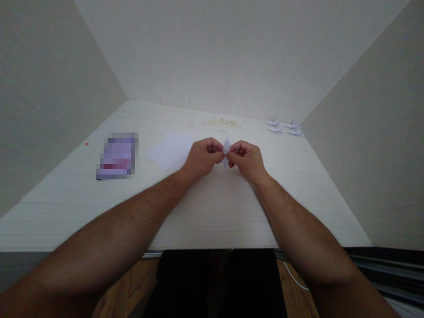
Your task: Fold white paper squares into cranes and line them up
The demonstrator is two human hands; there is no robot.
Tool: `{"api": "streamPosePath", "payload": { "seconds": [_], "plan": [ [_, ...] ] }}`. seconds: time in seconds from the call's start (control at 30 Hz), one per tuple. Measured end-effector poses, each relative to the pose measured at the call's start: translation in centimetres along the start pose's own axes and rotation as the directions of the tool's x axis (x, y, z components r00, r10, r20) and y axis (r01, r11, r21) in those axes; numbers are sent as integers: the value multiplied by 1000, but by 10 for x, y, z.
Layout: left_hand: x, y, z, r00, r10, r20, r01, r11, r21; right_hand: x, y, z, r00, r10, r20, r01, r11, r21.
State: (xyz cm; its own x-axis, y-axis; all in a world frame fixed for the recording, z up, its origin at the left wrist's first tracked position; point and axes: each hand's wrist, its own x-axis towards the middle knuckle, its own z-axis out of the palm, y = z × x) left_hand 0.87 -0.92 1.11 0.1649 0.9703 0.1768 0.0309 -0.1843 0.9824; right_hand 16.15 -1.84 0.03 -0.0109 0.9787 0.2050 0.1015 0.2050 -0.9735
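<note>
A small pale lilac folded paper piece (226,146) stands upright between my two hands above the middle of the white desk (212,212). My left hand (202,157) pinches its left side with curled fingers. My right hand (245,159) pinches its right side the same way. Both hands meet at the paper, a little above the desk surface. The lower part of the paper is hidden by my fingers.
A few flat pale paper sheets (172,150) lie just left of my hands. A blurred purple packet (117,155) lies further left. Several folded paper cranes (285,127) sit in the far right corner. White walls enclose the desk on three sides.
</note>
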Motion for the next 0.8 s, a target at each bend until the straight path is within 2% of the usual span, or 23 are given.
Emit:
{"api": "streamPosePath", "payload": {
  "seconds": [0.17, 0.53, 0.8],
  "plan": [
    [1, -5, 0, 999, 30, 37, -27, 996, -85, 2, 1, -2, 999, -42, 18, 42, 999, 20],
    [0, -2, 0, 997, 26, 66, -20, 996, -86, 4, 0, -10, 990, -77, 119, 70, 995, 67],
    [1, -3, -2, 998, 7, 58, -2, 996, -91, 4, 1, -12, 988, -81, 128, 77, 996, 36]
  ]
}}
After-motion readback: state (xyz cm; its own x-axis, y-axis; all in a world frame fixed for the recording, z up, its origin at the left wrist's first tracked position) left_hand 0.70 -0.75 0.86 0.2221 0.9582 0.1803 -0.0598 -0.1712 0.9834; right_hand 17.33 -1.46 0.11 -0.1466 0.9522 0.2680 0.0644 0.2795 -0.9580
